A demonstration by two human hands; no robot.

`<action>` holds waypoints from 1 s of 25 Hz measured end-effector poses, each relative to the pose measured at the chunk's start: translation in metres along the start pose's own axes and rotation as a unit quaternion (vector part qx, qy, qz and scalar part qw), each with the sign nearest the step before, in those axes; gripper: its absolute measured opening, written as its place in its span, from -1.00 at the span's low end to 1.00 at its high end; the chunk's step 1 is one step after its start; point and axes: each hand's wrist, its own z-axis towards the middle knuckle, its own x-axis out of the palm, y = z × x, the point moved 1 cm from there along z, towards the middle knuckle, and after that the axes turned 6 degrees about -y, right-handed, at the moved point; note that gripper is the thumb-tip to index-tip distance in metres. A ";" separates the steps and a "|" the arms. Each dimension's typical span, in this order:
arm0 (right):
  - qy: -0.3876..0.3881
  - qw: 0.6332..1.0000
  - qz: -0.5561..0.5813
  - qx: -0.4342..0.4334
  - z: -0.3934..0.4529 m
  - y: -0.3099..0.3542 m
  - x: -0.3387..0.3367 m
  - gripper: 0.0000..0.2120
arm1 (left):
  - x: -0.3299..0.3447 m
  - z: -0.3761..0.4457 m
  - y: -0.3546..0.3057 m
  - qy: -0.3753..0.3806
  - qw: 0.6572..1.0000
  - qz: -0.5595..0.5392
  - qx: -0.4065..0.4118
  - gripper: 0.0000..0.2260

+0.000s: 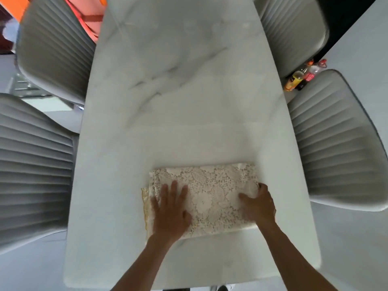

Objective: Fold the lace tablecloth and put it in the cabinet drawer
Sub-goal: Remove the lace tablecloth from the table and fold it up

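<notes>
A: Where's the cloth?

B: Lace tablecloth (pixel 206 198) is folded into a rectangle, lying flat on the near half of the marble table (pixel 184 91), long side running left to right. A gold-edged layer sticks out a little at its left end.

A: Your hands?

B: My left hand (pixel 171 211) is flat on the left part of the cloth — fingers straight and spread, palm down, pressing, gripping nothing. My right hand (pixel 259 203) is at the right end, thumb lying on top of the lace, fingers curled over the edge — so it's holding that end of the cloth. How far the fingers go underneath, can't tell.

A: Hands touching each other?

B: No, apart, bare lace between them. Both forearms come in from the near edge of the table.

A: Drawer or cabinet in view?

B: Can't see either from the head camera.

A: What else?

B: Four grey ribbed chairs — near left (pixel 31 171), far left (pixel 56 47), far right (pixel 291 30), near right (pixel 338 143). Bottles (pixel 304 75) stand on the floor between the two right chairs — one with a yellow label, one with a red label, red caps. Something orange-pink (pixel 88 15) behind the far left chair, too blurred to name.
</notes>
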 end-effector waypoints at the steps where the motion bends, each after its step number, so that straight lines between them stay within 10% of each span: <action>1: 0.009 1.000 0.022 -0.009 0.002 0.000 -0.003 -0.40 | -0.005 -0.005 0.001 -0.034 0.997 -0.043 -0.049 -0.27; 5: -0.017 0.996 0.048 -0.073 0.007 0.001 -0.011 -0.56 | -0.017 -0.026 0.008 -0.126 0.918 -0.189 -0.325 -0.39; 10: -0.035 0.984 -0.014 -0.174 -0.002 0.014 -0.009 -0.73 | -0.017 -0.032 0.006 -0.159 0.905 -0.219 -0.328 -0.62; 15: -0.028 0.982 -0.052 -0.180 -0.004 0.014 -0.009 -0.75 | -0.015 -0.073 0.010 -0.277 0.819 -0.402 -0.302 -0.71; 20: 0.014 0.978 -0.123 -0.168 -0.015 0.016 -0.001 -0.40 | 0.001 -0.096 0.009 -0.128 0.938 -0.087 -0.310 -0.12; 25: -0.025 0.983 -0.106 -0.151 -0.009 0.008 0.007 -0.34 | 0.015 -0.081 0.002 0.022 0.983 0.017 -0.184 -0.23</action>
